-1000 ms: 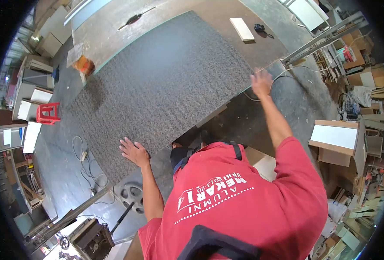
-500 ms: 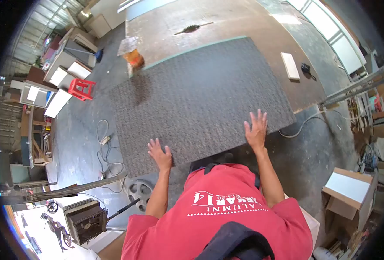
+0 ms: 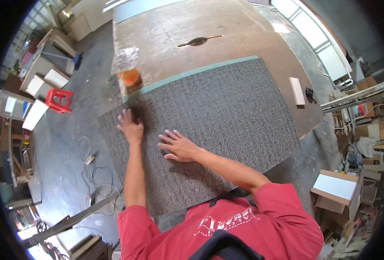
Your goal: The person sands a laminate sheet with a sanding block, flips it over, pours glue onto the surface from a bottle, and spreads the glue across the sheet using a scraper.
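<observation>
A large sheet with a grey, speckled, carpet-like top (image 3: 226, 112) lies across the near part of the table and reaches to my waist. A green strip (image 3: 200, 70) runs along its far edge. My left hand (image 3: 131, 126) rests on the left part of the sheet, fingers spread. Nearer the middle, my right hand (image 3: 179, 146) lies flat on it with fingers apart, pointing left. Neither hand holds anything. Just beyond the sheet's far left corner stands an orange container (image 3: 130, 78) with a clear plastic piece (image 3: 128, 57) on top.
A toothed saw blade (image 3: 198, 41) sticks up through a slot in the brown tabletop (image 3: 157, 34). A pale wood block (image 3: 297, 91) and a small black object (image 3: 310, 93) lie at right. Left are a red stool (image 3: 60, 100) and floor cables (image 3: 90, 160); a cardboard box (image 3: 336, 186) stands lower right.
Both hands have moved from near the sheet's front edge further onto it. My right hand has swung far left, close to the left one. The view has shifted.
</observation>
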Motion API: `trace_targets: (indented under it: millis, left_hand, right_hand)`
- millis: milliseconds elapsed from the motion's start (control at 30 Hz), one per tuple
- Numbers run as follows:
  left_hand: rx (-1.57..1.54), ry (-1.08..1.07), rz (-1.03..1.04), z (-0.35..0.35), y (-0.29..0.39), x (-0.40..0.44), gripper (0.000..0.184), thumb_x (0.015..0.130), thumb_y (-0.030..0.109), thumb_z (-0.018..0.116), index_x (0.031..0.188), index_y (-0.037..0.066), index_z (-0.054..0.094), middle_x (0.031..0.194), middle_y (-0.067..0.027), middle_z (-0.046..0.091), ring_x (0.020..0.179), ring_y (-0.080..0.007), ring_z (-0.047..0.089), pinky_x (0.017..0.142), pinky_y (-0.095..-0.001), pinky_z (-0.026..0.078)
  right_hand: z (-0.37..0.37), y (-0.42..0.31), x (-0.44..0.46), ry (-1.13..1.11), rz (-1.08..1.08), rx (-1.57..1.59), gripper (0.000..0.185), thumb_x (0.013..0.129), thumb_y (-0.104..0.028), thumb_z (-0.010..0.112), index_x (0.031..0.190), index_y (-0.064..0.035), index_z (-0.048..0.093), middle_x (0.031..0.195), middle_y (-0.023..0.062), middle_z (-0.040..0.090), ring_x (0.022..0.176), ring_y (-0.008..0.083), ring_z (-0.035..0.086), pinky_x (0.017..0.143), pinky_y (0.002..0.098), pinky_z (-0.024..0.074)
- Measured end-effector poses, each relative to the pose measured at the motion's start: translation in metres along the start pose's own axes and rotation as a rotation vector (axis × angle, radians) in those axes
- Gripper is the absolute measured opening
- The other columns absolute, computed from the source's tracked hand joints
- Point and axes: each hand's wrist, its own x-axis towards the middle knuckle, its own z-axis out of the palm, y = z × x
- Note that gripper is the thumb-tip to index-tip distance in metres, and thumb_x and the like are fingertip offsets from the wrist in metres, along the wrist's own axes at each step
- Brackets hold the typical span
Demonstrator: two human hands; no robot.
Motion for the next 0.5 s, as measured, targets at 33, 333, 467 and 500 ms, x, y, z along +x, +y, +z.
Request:
trace_targets:
  millis: [33, 333, 467, 500]
  left_hand:
    - [-0.017, -0.016, 0.007, 0.004, -0.002, 0.001, 0.064, 0.100, 0.034, 0.058, 0.158, 0.018, 0.039, 0.167, -0.0101, 0.031, 0.155, -0.0420, 0.019, 0.120, -0.0676, 0.015]
    - [0.093, 0.043, -0.005, -0.005, -0.004, -0.001, 0.071, 0.097, 0.043, 0.061, 0.158, 0.014, 0.039, 0.167, -0.0163, 0.029, 0.154, -0.0429, 0.023, 0.121, -0.0645, 0.017]
    - [-0.042, 0.027, -0.108, 0.000, -0.003, 0.020, 0.080, 0.094, 0.043, 0.069, 0.159, 0.012, 0.034, 0.167, -0.0152, 0.028, 0.155, -0.0418, 0.020, 0.124, -0.0585, 0.014]
    - [-0.208, 0.159, -0.022, -0.001, 0.006, 0.039, 0.087, 0.090, 0.040, 0.074, 0.160, 0.010, 0.032, 0.167, -0.0174, 0.028, 0.155, -0.0417, 0.020, 0.125, -0.0559, 0.015]
  right_hand:
    - [0.003, 0.020, 0.015, -0.020, -0.088, -0.035, 0.057, 0.098, -0.049, 0.059, 0.142, -0.0146, 0.057, 0.160, 0.0143, 0.040, 0.152, 0.0394, 0.030, 0.122, 0.0573, 0.0254]
    - [-0.231, 0.326, -0.059, 0.323, 1.491, -0.452, 0.062, 0.104, -0.056, 0.039, 0.147, -0.0134, 0.053, 0.155, 0.0188, 0.047, 0.144, 0.0391, 0.043, 0.118, 0.0592, 0.0291]
    - [-0.230, 0.323, -0.133, 0.351, 1.408, -0.518, 0.063, 0.107, -0.050, 0.037, 0.150, -0.0052, 0.049, 0.158, 0.0271, 0.039, 0.145, 0.0483, 0.036, 0.119, 0.0587, 0.0273]
    - [-0.227, 0.300, -0.153, 0.282, 1.056, -0.659, 0.056, 0.108, -0.042, 0.043, 0.147, -0.0037, 0.052, 0.158, 0.0283, 0.040, 0.145, 0.0510, 0.035, 0.119, 0.0565, 0.0291]
